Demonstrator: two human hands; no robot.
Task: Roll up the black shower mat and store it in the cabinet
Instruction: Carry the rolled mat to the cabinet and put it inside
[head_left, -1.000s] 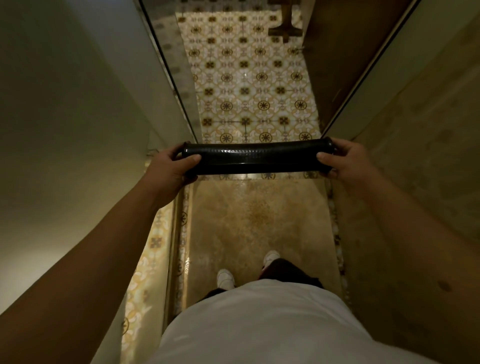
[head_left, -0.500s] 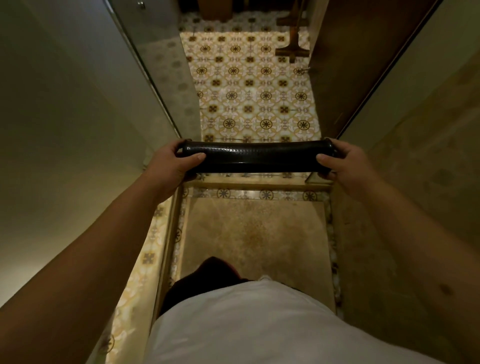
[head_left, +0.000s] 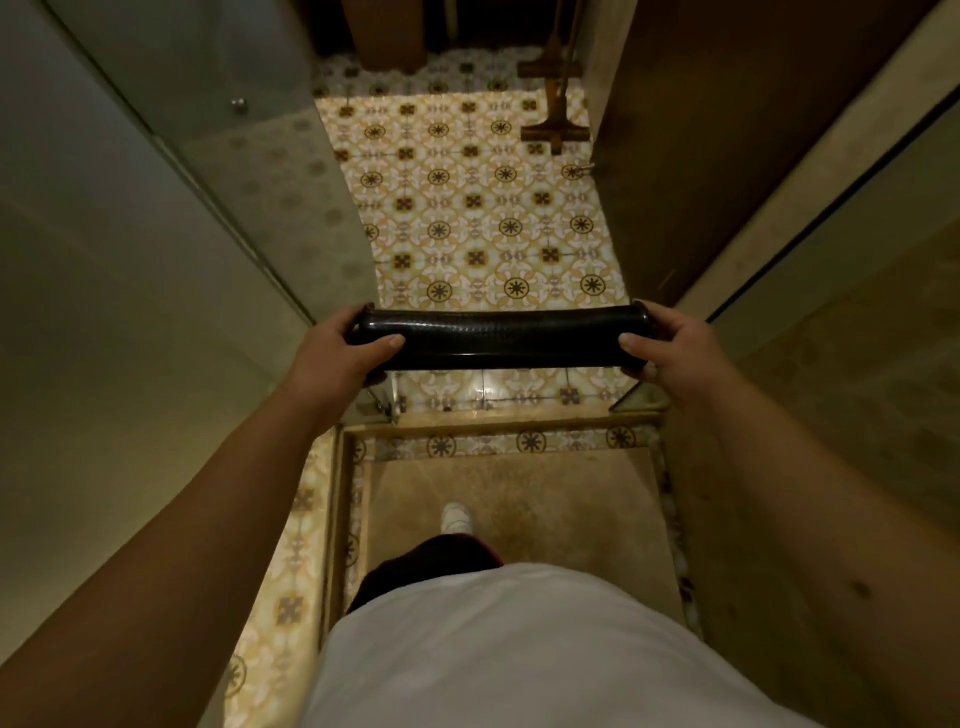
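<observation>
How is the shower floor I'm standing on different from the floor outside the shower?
The shower floor is plain mottled brown; the bathroom floor is patterned with yellow and dark medallions. The shower floor lies dim, the bathroom floor brightly lit. A raised curb parts them. Both are hard flooring.

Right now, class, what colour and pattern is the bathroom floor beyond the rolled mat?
Cream floor tiles with repeating yellow and brown floral medallions, clearest in the head view.

One rolled black mat (head_left: 498, 338); two hands, left (head_left: 345, 353) and right (head_left: 670, 348); one white shoe (head_left: 456, 517)
</observation>
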